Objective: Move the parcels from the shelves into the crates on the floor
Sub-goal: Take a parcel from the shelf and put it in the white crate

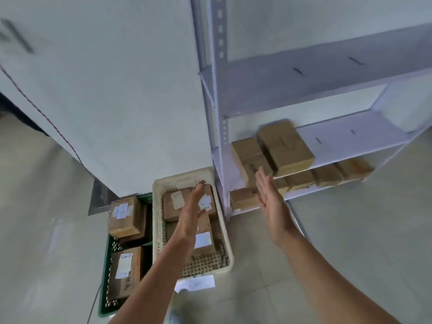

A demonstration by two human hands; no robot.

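With fingers straight and relaxed, nothing grasped, 2 hands are extended toward the shelf (350, 136). The right hand (271, 202) is nearer, its fingertips (261, 175) just below-left of the top cardboard parcel (286, 147), whose long axis runs back into the shelf. The left hand (192, 215) is seen over the parcel-filled cream crate (157, 218).

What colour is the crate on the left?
The left crate is dark green, best seen in the head view.
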